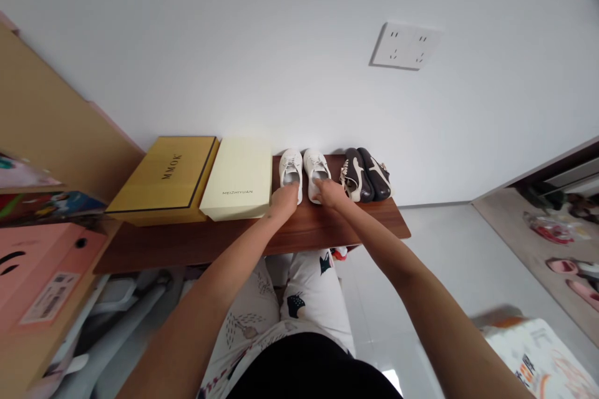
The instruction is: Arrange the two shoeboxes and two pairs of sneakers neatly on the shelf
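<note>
Two white lace-up sneakers stand side by side on a brown wooden shelf top (299,234), toes toward the wall. My left hand (284,199) grips the heel of the left white sneaker (291,162), its fingertips partly hidden at the shoe opening. At the heel of the right white sneaker (314,162), my right hand (331,193) is closed, thumb at the opening. A narrow gap separates the two shoes. Just right of them sits a pair of dark brown sneakers (365,174) with cream laces and stripes. To the left lies a cream shoe box (241,174) marked MEIZHIYUAN.
A gold MMOK box (163,174) lies at the shelf's left end. A pink box (47,268) sits in the shelving on the left. The wall behind carries a socket plate (405,47). Pink slippers (561,266) and a white printed bag or box (538,349) are at right.
</note>
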The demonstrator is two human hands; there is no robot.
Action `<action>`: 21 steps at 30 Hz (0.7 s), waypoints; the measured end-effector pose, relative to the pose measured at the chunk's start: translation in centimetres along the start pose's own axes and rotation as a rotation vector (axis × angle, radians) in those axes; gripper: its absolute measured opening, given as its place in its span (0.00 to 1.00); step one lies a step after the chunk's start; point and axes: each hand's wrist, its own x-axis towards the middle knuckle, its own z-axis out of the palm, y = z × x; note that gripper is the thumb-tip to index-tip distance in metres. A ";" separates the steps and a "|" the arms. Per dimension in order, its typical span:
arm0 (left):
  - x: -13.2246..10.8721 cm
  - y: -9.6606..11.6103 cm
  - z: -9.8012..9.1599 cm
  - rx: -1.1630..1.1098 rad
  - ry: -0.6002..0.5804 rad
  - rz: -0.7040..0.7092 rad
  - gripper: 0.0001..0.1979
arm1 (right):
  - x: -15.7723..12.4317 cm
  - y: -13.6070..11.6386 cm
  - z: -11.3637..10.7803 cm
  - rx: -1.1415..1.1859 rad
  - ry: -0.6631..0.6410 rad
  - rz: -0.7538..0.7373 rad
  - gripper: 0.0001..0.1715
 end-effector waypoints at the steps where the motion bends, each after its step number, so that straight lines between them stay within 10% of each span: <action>1: -0.1 0.2 -0.1 0.006 -0.009 -0.006 0.17 | 0.1 0.0 0.1 -0.006 -0.008 -0.003 0.20; 15: -0.6 0.8 -0.7 0.089 -0.022 -0.014 0.19 | -0.4 0.0 0.6 0.056 0.074 -0.064 0.25; 21: -0.4 4.4 0.2 -0.090 0.214 0.230 0.24 | -3.9 10.0 -1.5 0.244 0.367 0.095 0.25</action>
